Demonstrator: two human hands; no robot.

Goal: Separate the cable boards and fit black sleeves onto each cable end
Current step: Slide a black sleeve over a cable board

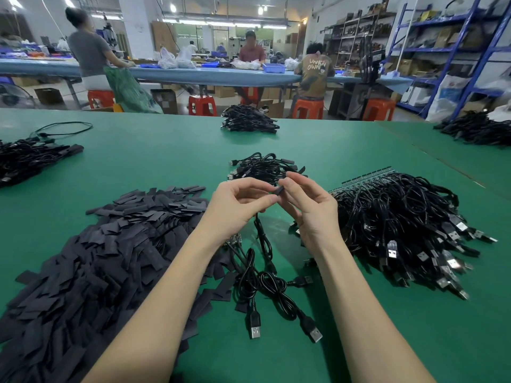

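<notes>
Both hands meet above the middle of the green table [166, 156]. My right hand [307, 208] pinches a short black sleeve [279, 191] between thumb and fingertips. My left hand [237, 205] holds the end of a black cable [262, 239] against it, and the cable hangs down to a loose tangle with USB plugs [255, 331]. A small green board [235, 239] shows under my left wrist. A big heap of flat black sleeves [105, 244] lies at the left. At the right lies a large bundle of cables [401, 225] still joined to green boards [367, 175].
A small pile of sleeved cables [262, 170] lies just beyond my hands. More cable piles sit at the far middle [249, 120], far left [30, 158] and far right [475, 128]. People work at a blue bench [210, 74] behind, with red stools and shelving.
</notes>
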